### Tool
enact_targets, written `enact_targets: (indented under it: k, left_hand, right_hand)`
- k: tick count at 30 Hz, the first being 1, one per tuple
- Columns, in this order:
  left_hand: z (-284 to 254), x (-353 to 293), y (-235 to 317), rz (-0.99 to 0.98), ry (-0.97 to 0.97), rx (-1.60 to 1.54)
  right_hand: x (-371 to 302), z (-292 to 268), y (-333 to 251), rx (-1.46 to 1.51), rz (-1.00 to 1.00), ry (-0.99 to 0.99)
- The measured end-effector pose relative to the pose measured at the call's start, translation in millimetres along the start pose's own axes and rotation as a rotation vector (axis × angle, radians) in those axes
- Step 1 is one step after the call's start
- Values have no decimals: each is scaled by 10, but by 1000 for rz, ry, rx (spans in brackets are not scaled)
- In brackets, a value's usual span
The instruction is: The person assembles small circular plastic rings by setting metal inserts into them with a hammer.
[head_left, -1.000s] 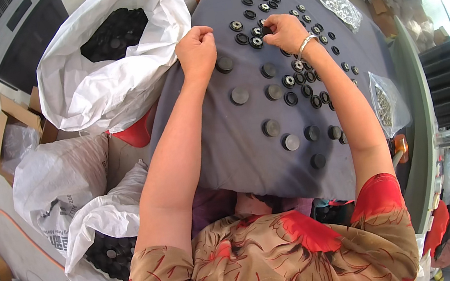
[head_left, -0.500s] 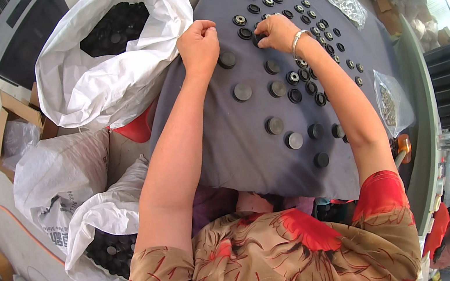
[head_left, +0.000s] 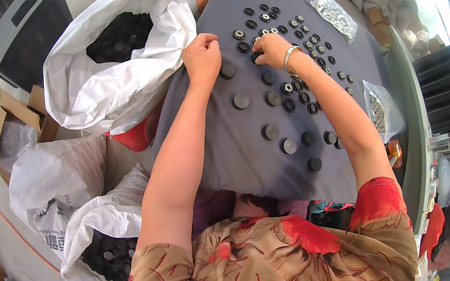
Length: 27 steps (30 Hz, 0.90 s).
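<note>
Over the left part of the grey-covered table (head_left: 222,158), my left hand (head_left: 202,60) is closed with its fingers curled in. Whatever it may hold is hidden. My right hand (head_left: 277,51), with a bracelet at the wrist, pinches a black round cap (head_left: 257,58) at the tabletop among the scattered parts. Black rings with metal centres (head_left: 238,35) and plain black rings (head_left: 243,47) lie around and beyond it. Closer to me are several dark solid discs, such as a grey-topped one (head_left: 240,101) and a black one (head_left: 315,164).
A large white sack (head_left: 71,100) of black parts stands left of the table, with a smaller open sack (head_left: 75,270) nearer me. Clear bags of small parts (head_left: 334,14) and metal pieces (head_left: 388,111) lie along the right. A red stool (head_left: 136,136) shows beside the table.
The whole view has shifted slightly, so most things sit lower in the picture. My right hand stays at the black cap, with its fingertips a little lower; my left hand remains closed.
</note>
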<state>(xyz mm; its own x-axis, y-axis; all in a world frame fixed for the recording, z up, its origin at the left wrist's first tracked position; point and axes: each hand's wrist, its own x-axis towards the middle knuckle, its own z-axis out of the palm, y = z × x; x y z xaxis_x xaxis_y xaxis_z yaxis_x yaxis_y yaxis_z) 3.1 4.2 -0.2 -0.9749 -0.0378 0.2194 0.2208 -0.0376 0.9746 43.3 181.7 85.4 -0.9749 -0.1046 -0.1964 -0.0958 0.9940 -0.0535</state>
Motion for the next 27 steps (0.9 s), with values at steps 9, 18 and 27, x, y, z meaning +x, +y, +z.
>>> enact_targets:
  k: [9,18,27]
  left_hand:
    - [4,20,52,43,1,34]
    - [-5,6,-9,6,8,6]
    - [21,34,-34,103,40,39]
  right_hand:
    - [19,24,27,-58,-20,59]
    - [199,-126,-387,-159,213,61]
    - [304,89,-310,83,-33,285]
